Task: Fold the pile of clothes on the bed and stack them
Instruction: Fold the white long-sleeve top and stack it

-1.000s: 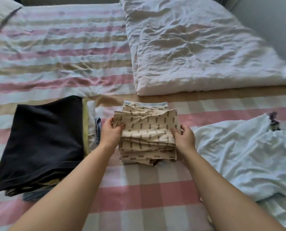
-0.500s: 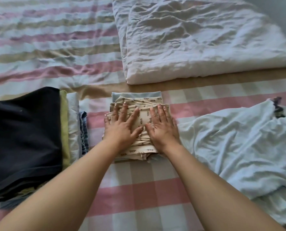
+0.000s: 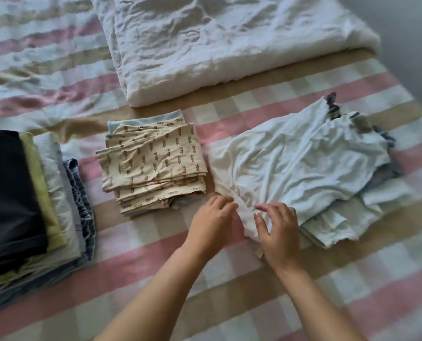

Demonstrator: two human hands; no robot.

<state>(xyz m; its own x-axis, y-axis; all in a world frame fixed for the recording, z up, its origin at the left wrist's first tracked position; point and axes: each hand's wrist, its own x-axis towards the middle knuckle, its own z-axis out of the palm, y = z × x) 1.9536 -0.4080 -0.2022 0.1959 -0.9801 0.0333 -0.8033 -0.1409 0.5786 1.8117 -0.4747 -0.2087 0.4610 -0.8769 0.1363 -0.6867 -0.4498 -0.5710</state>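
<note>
A crumpled white and pale blue garment lies unfolded on the bed at the right, on top of darker clothes. My left hand has its fingers curled at the garment's near left edge. My right hand rests on the same corner with fingers bent into the bunched cloth. A folded stack of beige leaf-print clothes sits in the middle, untouched. At the left stands a taller folded stack with a black piece on top.
The bed has a pink, beige and white checked cover. A folded white duvet lies at the back. A grey wall or floor strip runs along the bed's right edge.
Both hands have left the beige printed stack, which they were pressing flat, and moved right to the near corner of the white garment. The view has shifted right.
</note>
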